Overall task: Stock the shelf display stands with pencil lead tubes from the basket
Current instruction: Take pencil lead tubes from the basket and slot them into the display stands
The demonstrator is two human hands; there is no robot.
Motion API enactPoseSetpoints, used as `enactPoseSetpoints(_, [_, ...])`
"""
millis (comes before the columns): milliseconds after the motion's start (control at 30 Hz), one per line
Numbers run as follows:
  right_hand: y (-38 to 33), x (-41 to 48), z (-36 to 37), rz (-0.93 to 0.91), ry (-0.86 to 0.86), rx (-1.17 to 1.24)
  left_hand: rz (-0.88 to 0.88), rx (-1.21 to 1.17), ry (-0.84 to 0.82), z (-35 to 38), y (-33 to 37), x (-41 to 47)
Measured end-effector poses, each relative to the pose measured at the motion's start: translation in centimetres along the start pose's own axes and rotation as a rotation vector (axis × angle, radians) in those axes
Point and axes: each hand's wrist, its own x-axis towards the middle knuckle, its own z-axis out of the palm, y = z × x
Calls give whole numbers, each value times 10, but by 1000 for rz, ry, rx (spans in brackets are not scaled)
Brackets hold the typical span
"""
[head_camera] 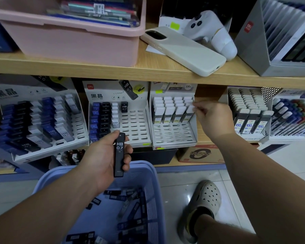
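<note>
The left hand (106, 155) held a black tube (119, 154) upright above the blue basket (153, 191), its label reading "HB 0.7". More dark tubes (130, 208) lay loose in the basket. The right hand (212, 117) pinched the white cap of a tube (189, 112) in the rightmost column of a white display stand (174, 136), where the front tubes were marked "100". The stand to the left (137, 127) carried a red logo, two large Chinese characters and "HB 0.7"; many of its slots were unfilled. A phone (183, 50) lay on the wooden shelf (130, 67) above.
</note>
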Motion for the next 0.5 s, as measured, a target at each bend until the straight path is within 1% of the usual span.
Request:
enactPoseSetpoints(233, [1,-7,4,30,-27,22,-4,3,0,-2,0,1])
enactPoseSetpoints(400, [-3,-10,2,84,-60,85,15,8,-17,-4,3,-3])
enactPoseSetpoints(433, [-4,-10,1,80,-72,62,24,11,-25,-6,5,-6])
enactPoseSetpoints(500, [-10,-9,-2,54,-65,-79,52,12,-43,-11,9,-12])
